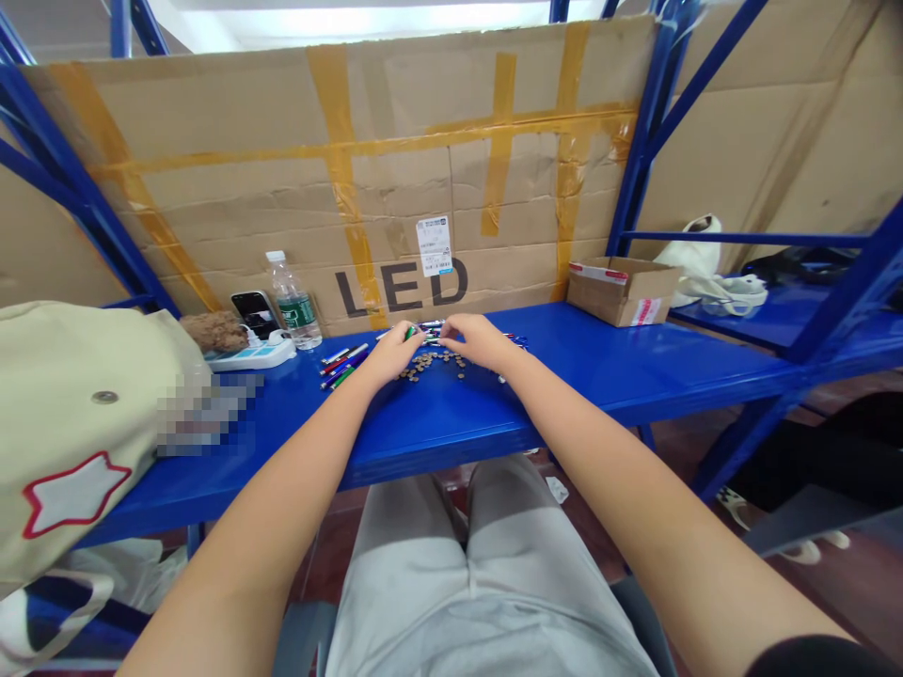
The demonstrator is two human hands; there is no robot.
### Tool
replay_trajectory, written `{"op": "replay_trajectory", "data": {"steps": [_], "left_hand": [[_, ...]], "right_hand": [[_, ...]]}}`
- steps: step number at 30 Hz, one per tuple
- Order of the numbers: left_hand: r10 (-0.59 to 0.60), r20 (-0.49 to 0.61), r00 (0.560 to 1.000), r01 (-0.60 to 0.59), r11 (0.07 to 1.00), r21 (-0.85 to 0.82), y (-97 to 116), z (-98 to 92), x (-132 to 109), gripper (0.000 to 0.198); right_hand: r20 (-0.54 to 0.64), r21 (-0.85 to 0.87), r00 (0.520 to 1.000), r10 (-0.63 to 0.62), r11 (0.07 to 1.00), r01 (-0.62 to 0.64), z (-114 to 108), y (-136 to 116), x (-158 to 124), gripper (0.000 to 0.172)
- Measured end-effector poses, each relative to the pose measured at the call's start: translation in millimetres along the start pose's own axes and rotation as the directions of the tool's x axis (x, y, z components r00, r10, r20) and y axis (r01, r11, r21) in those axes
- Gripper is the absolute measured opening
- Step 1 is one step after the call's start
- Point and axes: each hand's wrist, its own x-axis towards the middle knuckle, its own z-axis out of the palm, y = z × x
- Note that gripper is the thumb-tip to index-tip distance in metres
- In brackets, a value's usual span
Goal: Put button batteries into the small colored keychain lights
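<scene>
My left hand (395, 355) is closed over the middle of the blue table, with a green-marked pen (410, 332) between thumb and fingers. Opposite it, my right hand (478, 340) is curved downward, thumb and fingertips slightly apart, with nothing I can make out between them. Pens (432, 325) lie behind and between both hands, partly hidden by them. Small brownish coin-like discs (424, 361) are scattered just in front, some close to my left fingers. To the left of my left hand rests a group of pens (342, 362) in blue, red and green.
On the left stand a water bottle (294, 306), a phone (255, 313), a white power strip (255, 355) and a cream bag (85, 404). A small cardboard box (621, 290) sits at the right. A tall cardboard panel (395, 207) closes the back.
</scene>
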Motion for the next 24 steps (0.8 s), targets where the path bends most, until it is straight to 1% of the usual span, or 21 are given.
{"op": "replay_trajectory", "data": {"steps": [1,3,6,8,9,11,13,16,18,21,24], "left_hand": [[-0.019,-0.002,1.000,0.019,1.000,-0.012,1,0.5,0,0.019],[-0.055,0.012,0.998,0.056,0.995,-0.086,0,1.6,1,0.021],[-0.077,0.047,0.996,0.086,0.965,-0.249,-3,3.5,1,0.012],[-0.081,0.062,0.995,0.096,0.950,-0.297,-4,4.6,0,0.010],[-0.079,0.066,0.995,0.095,0.951,-0.295,-3,5.0,-1,0.010],[-0.062,0.074,0.995,0.080,0.959,-0.270,-1,5.4,-2,0.011],[-0.037,0.080,0.996,0.055,0.969,-0.242,3,5.3,-4,0.011],[-0.014,0.113,0.994,0.037,0.979,-0.201,6,4.3,-5,0.011],[-0.010,0.154,0.988,0.038,0.983,-0.178,7,3.6,-6,0.010],[0.004,0.200,0.980,0.032,0.983,-0.178,5,2.9,-7,0.008],[0.031,0.217,0.976,0.014,0.979,-0.201,4,3.6,-8,0.007]], "right_hand": [[-0.009,0.040,0.999,-0.036,0.999,0.037,2,-5,0,0.015],[-0.023,0.070,0.998,-0.061,0.996,0.062,5,-10,0,0.014],[-0.020,0.043,0.999,-0.046,0.998,0.047,5,-11,0,0.009],[-0.008,0.019,1.000,-0.021,1.000,0.021,5,-11,-2,0.007],[-0.005,0.014,1.000,-0.002,1.000,0.002,5,-12,-2,0.009],[0.005,0.001,0.999,0.039,0.999,-0.039,5,-15,-4,0.019],[0.055,-0.053,0.997,0.062,0.997,-0.059,6,-20,-6,0.026],[0.182,-0.218,0.981,0.071,0.976,-0.030,6,-26,-7,0.026],[0.237,-0.318,0.968,0.084,0.948,-0.004,6,-28,-8,0.029],[0.270,-0.399,0.957,0.101,0.917,0.016,8,-33,-9,0.032],[0.277,-0.427,0.954,0.116,0.904,0.014,9,-37,-9,0.033]]}}
